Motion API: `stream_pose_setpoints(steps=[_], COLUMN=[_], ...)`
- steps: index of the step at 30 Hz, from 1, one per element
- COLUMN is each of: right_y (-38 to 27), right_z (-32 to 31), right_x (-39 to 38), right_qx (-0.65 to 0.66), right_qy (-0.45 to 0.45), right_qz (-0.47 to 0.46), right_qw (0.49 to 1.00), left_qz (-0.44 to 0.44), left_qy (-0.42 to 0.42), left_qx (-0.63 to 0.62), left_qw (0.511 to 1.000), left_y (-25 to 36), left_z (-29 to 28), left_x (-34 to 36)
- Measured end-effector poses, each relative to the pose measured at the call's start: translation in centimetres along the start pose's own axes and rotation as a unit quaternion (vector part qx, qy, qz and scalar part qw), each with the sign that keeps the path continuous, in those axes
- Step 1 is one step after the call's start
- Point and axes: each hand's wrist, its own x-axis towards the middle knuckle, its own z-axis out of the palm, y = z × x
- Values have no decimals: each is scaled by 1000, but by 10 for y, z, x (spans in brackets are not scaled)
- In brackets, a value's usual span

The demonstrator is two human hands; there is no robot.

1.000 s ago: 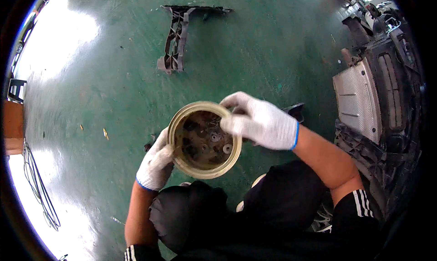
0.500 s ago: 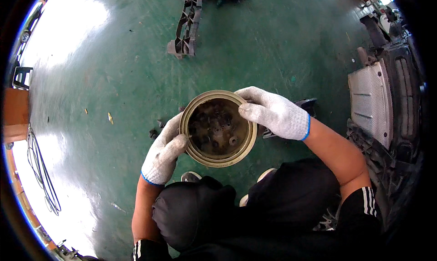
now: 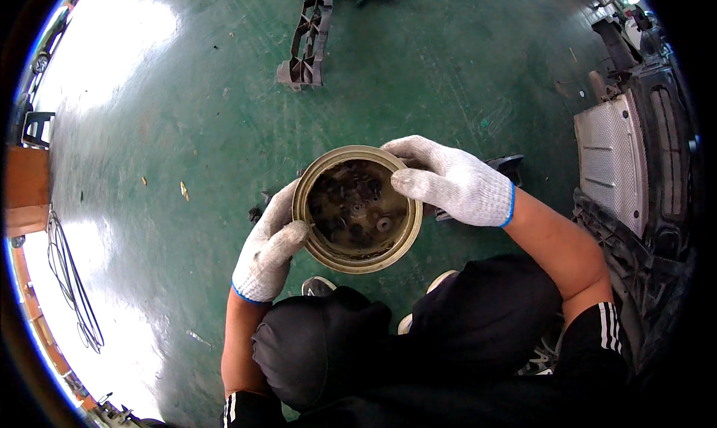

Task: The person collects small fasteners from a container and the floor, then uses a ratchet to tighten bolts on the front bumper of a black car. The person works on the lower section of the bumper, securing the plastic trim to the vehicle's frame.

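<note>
Both hands, in white knit gloves with blue cuffs, hold a round gold-coloured metal can (image 3: 361,267) in front of my knees. My left hand (image 3: 270,249) grips its left side, thumb over the rim. My right hand (image 3: 452,181) wraps round its upper right, thumb at the inner edge and fingers outside. Through the open top I see several small dark hardware pieces (image 3: 358,204), among them a washer-like ring (image 3: 384,224). They lie at the bottom; their exact kinds are hard to make out. The fingers under and behind the can are hidden.
A dark ribbed plastic car part (image 3: 308,43) lies ahead on the green floor (image 3: 209,129). To the right stand dark car parts with a silver perforated panel (image 3: 614,166). Small dark pieces (image 3: 258,208) lie beyond my left hand. A cable (image 3: 71,286) and brown box (image 3: 28,189) are left.
The small pieces inside the can have shifted and now show more plainly. The can and both hands stay nearly in place, with my right hand slightly higher on the rim.
</note>
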Motion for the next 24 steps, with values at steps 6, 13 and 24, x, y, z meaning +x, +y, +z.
stream_pose_setpoints(steps=[6,13,24], right_y=[-9,-5,7], right_z=[1,8,88], right_x=[-3,-7,13], right_qx=[-23,-320,-520], right_qy=[-4,145,5], right_qz=[-1,-227,-255], right_qw=[1000,909,815], left_qz=[-6,-16,-73], left_qy=[7,15,-11], left_qx=[2,47,89], left_qw=[1000,999,993], left_y=[2,4,-6], left_z=[1,4,8], left_x=[-3,0,6])
